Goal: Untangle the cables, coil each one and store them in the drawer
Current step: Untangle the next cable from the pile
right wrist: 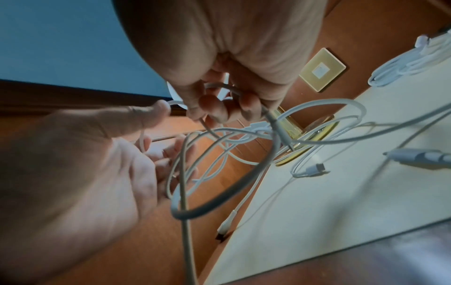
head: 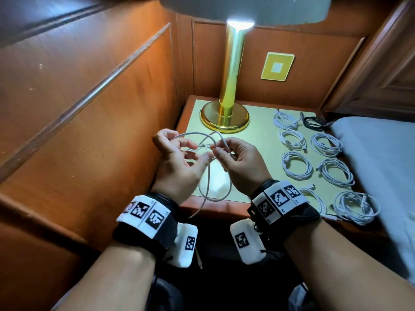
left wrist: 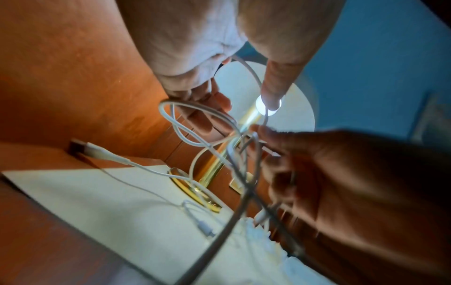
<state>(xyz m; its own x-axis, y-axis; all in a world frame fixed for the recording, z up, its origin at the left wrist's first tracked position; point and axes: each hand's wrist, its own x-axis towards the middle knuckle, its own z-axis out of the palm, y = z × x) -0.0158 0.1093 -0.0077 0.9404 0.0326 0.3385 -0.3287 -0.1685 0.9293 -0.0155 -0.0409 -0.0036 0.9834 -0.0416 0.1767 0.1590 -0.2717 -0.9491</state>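
Here, hands: our left hand (head: 177, 162) and right hand (head: 238, 158) pinch the thin white tangled cable (head: 210, 176), seemingly teasing loops apart.
Nightstand: coiled white cables (head: 296, 166) await the drawer.

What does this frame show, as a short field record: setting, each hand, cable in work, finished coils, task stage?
setting: nightstand with brass lamp, beside a bed
left hand: fingers curled round loops of the tangled white cable
right hand: pinches the same cable
cable in work: loose loops, tail hanging past the nightstand's front edge
finished coils: white coils and one black coil on the nightstand's right
stage: untangling; drawer not in view
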